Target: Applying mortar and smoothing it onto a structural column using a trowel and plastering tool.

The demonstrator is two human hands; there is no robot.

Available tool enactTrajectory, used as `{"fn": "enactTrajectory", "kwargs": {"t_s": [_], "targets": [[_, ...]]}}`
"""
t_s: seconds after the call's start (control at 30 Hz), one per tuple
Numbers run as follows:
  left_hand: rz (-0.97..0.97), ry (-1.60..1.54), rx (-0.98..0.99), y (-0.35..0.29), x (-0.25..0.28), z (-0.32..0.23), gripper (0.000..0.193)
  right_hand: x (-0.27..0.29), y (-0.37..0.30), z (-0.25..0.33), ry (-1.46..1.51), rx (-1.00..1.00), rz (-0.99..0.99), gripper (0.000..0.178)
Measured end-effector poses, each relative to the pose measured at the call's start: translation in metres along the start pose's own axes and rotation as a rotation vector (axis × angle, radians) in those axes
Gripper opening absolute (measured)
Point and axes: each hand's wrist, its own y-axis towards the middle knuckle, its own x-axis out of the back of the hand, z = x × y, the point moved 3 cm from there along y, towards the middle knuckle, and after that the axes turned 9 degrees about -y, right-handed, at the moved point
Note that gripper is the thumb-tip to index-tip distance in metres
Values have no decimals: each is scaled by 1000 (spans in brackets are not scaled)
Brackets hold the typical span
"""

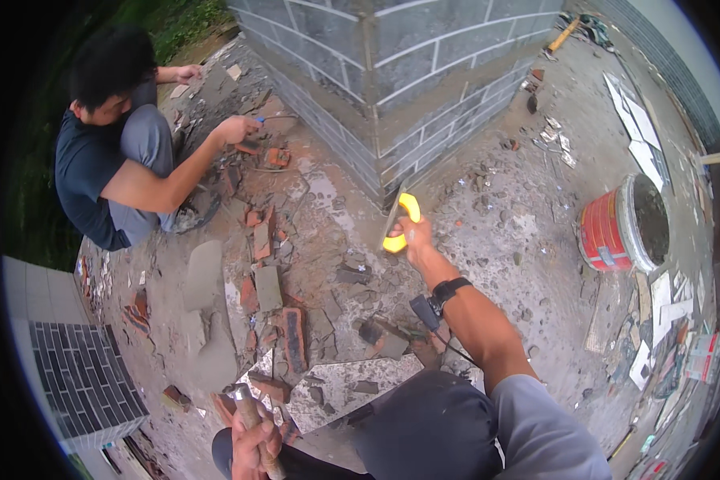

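Observation:
My right hand (416, 238) grips a plastering trowel (409, 206) by its yellow handle. Its thin grey blade stands on edge at the foot of a corner of the grey brick-patterned column (312, 72). Low in the picture, my left hand (256, 448) is closed around a tool with a round, worn handle (250, 410) and a dull metal end; its exact kind is unclear. Between my hands lie broken red bricks (294, 340) and a speckled stone slab (336, 392). A smooth patch of grey mortar (206, 276) spreads on the ground farther left.
A co-worker (96, 176) crouches at the left, one hand near the column's base holding something blue-tipped. At the right stands a red bucket (604, 232) of grey mortar. White board scraps (640, 128) and a wooden-handled hammer (564, 36) lie beyond it. Rubble covers the ground.

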Motion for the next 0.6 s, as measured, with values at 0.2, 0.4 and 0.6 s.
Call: {"fn": "enactTrajectory", "kwargs": {"t_s": [0.2, 0.4, 0.6], "targets": [[39, -32, 58, 3, 3, -5, 28, -31, -127, 19, -217, -148, 514, 11], [151, 12, 86, 3, -7, -3, 26, -72, -232, 145, -337, 340, 581, 15], [286, 92, 173, 1, -28, 12, 26, -103, -274, 194, -596, 824, 344, 19]]}}
